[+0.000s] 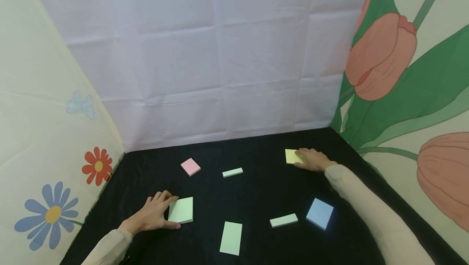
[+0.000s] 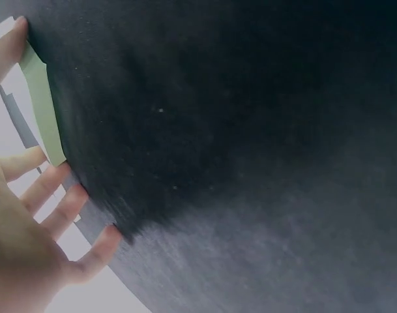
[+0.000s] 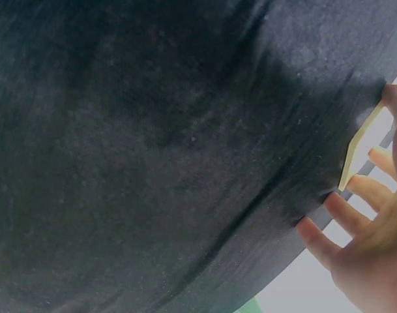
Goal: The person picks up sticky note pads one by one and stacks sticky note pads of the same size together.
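Observation:
At the left of the black table, my left hand [image 1: 152,213] grips a square light-green sticky note pad [image 1: 182,210], thumb on its near side and fingers at its far corner. The left wrist view shows the pad's edge [image 2: 45,111] spanned between thumb and fingers. Farther back on the right, my right hand [image 1: 313,160] holds a yellow sticky note pad [image 1: 291,156] from its right side, covering part of it. Seen from the right wrist, the yellow pad's edge [image 3: 354,147] runs between thumb and fingers, with the other fingertips on the cloth.
A pink pad [image 1: 190,167] and a narrow pale-green pad [image 1: 232,172] lie toward the back. Nearer are a rectangular green pad [image 1: 231,238], another narrow pale-green pad [image 1: 283,220] and a blue pad [image 1: 320,213]. White cloth [image 1: 220,73] hangs behind the black-covered table [image 1: 256,196].

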A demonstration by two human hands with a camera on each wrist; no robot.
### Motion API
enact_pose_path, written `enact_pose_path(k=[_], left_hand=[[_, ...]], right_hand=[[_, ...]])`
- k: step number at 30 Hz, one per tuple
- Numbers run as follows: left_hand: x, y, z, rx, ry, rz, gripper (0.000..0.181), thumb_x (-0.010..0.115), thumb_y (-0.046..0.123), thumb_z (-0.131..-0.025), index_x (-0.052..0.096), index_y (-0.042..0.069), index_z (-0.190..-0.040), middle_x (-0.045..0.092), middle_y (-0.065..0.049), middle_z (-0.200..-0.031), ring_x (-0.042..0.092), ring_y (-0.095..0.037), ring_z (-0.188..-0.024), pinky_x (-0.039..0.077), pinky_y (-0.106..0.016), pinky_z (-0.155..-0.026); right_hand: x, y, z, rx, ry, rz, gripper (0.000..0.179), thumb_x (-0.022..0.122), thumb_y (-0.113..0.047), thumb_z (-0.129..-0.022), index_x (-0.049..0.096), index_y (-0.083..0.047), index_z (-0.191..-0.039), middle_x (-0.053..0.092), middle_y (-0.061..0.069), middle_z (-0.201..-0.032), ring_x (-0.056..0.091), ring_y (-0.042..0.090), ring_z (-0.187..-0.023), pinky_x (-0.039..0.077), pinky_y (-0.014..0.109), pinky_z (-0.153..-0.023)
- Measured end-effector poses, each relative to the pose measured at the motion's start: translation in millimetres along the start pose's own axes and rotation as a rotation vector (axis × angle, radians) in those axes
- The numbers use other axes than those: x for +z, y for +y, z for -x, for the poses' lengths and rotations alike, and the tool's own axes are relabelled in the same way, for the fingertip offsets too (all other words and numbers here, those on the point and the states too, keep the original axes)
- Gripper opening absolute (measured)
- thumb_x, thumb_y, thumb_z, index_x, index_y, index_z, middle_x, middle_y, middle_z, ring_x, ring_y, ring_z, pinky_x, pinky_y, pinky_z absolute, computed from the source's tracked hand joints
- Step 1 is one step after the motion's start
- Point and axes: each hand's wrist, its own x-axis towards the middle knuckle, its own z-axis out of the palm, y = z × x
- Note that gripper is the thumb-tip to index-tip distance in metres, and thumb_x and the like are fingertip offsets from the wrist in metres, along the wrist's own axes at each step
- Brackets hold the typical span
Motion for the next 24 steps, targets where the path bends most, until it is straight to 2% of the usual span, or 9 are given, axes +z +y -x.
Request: enact_pose_path(k=[10,15,24], left_hand=[[-2.6,4.3,-1.3,0.009,-0.028,0.058,0.095,0.075,0.068,-0.071,0.052,0.005,-0.139,0.046,-0.006,-0.125,0.041,-0.028,-0.11,0.031,-0.045,-0.079],[-6.2,8.0,-2.3,0.051,-0.031,0.085,0.094,0.077,0.061,-0.073,0.049,0.003,-0.14,0.045,-0.009,-0.128,0.042,-0.03,-0.111,0.031,-0.043,-0.077],[-5.6,9.1,-5.0,0.069,-0.051,0.108,0.094,0.075,0.062,-0.075,0.044,0.01,-0.147,0.048,-0.009,-0.137,0.042,-0.027,-0.117,0.032,-0.05,-0.085]], right_hand=[[0.5,1.4,-1.0,-0.007,0.005,0.009,0.069,0.059,-0.047,-0.096,0.047,0.006,-0.139,0.042,0.034,-0.141,0.044,0.052,-0.122,0.039,0.066,-0.093],[-0.4,-1.3,0.7,-0.004,0.003,0.006,0.069,0.06,-0.047,-0.095,0.047,0.006,-0.138,0.043,0.034,-0.14,0.045,0.051,-0.122,0.039,0.065,-0.093],[0.4,-0.9,0.2,0.001,0.0,0.007,0.069,0.059,-0.046,-0.096,0.047,0.006,-0.139,0.042,0.034,-0.141,0.044,0.051,-0.122,0.038,0.066,-0.094]])
